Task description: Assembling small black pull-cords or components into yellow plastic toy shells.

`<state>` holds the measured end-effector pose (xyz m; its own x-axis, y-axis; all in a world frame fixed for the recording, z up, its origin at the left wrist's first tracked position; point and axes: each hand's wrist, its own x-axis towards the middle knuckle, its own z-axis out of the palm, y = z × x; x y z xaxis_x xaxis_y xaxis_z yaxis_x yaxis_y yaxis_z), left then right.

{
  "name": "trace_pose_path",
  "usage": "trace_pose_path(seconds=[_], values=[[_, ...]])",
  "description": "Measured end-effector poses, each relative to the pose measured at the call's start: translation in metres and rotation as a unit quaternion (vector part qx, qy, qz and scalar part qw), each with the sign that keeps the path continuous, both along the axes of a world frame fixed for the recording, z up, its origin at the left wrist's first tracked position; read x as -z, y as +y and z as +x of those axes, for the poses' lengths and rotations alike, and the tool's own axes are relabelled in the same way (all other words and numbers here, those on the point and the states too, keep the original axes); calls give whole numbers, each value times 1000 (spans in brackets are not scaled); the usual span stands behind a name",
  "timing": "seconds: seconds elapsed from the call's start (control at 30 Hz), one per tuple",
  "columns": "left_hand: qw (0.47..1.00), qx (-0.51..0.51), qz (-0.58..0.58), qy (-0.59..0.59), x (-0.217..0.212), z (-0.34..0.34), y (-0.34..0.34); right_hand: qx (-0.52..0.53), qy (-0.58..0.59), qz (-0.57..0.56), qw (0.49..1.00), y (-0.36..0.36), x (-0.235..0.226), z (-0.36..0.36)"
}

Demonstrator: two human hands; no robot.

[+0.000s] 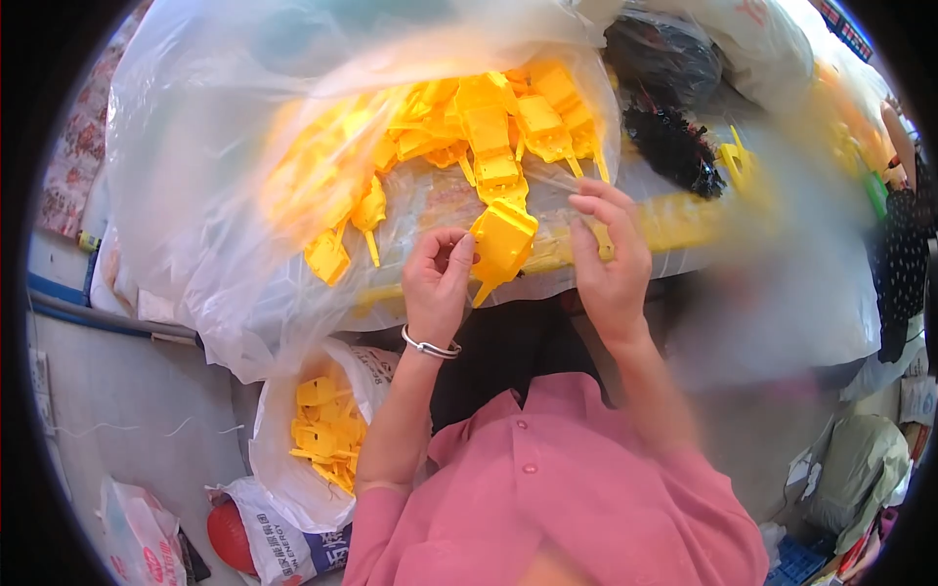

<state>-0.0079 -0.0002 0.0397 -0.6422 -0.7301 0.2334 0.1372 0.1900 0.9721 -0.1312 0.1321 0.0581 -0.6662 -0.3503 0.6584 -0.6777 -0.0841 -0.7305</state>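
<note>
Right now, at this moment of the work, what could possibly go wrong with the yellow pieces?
The yellow part might slip: the left hand grips it only at one side, and the open right hand is apart from it.
Other parts might slide down, since they lie loosely in a heap.
The loose clear plastic around the heap might snag and drag pieces along.

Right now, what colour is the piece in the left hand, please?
The piece is bright yellow, best seen in the head view.
</note>
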Motion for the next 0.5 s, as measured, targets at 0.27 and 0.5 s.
trace_pose_path(seconds=[0.27, 0.5], values=[[994, -6, -104, -26, -5, 0, 2, -66, 194, 241, 949, -24, 25, 10], [995, 58, 57, 51, -28, 10, 13, -50, 221, 211, 951, -30, 31, 17]])
